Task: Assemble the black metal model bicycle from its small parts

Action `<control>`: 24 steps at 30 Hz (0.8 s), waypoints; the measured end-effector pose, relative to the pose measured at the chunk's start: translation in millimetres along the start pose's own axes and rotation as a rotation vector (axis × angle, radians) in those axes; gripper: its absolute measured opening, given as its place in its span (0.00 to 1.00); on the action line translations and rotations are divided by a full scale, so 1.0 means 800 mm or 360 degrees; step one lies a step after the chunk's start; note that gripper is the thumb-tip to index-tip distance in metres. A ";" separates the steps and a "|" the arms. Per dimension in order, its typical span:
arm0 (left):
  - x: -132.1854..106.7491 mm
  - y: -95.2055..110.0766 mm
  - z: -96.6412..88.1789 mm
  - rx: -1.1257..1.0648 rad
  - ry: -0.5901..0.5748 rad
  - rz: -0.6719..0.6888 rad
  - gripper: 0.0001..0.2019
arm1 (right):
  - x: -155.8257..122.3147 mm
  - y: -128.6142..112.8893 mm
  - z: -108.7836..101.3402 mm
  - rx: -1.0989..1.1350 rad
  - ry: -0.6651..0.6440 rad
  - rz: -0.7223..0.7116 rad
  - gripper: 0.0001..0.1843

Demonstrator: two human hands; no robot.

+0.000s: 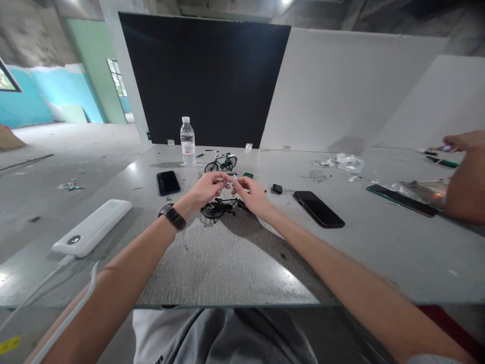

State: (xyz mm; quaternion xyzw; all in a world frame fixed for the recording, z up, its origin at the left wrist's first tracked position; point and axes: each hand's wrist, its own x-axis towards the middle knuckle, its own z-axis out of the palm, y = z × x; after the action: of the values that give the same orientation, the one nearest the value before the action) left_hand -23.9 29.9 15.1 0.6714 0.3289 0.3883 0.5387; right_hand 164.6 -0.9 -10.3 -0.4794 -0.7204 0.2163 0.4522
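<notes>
Grey shorts (227, 336) at bottom edge, nearest the lens, then the table edge (227, 305). Both forearms reach out over the grey table. Left hand (207, 188), black watch (173, 216) on its wrist, and right hand (252, 194) meet fingertip to fingertip, pinched together on a tiny metal part (230, 178); part too small to tell what it is. Directly under the pinch, just below the hands: black toy bicycle (220, 207) lying on the table, partly hidden by the right hand. Just behind the pinch: green toy bicycle (221, 163), upright. Further back and left of it: water bottle (187, 141). Left of the pinch: dark phone (167, 182); far left, white power bank (93, 227) with cable. Right of the pinch: small black piece (277, 189), then another black phone (318, 209). Far right: another person's arm (464, 187).
</notes>
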 end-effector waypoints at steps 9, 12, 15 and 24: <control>0.008 -0.009 0.004 -0.0144 0.0173 0.0050 0.09 | 0.000 -0.022 -0.010 -0.0178 -0.0151 0.0081 0.15; 0.010 -0.008 0.008 -0.0236 0.0350 0.0124 0.09 | -0.001 -0.028 -0.013 -0.0066 -0.0261 0.0135 0.15; 0.010 -0.005 0.012 -0.0215 0.0460 0.0251 0.09 | -0.004 -0.034 -0.012 0.0199 -0.0370 0.0309 0.18; 0.006 -0.002 0.017 -0.0017 0.0440 0.0418 0.09 | -0.005 -0.034 -0.010 0.0682 -0.0311 0.0700 0.18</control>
State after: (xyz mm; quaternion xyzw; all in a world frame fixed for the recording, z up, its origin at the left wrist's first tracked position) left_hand -10.0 28.1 12.7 0.6458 0.3073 0.5456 0.4367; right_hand 158.6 -17.4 12.4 -0.4944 -0.5776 0.5006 0.4139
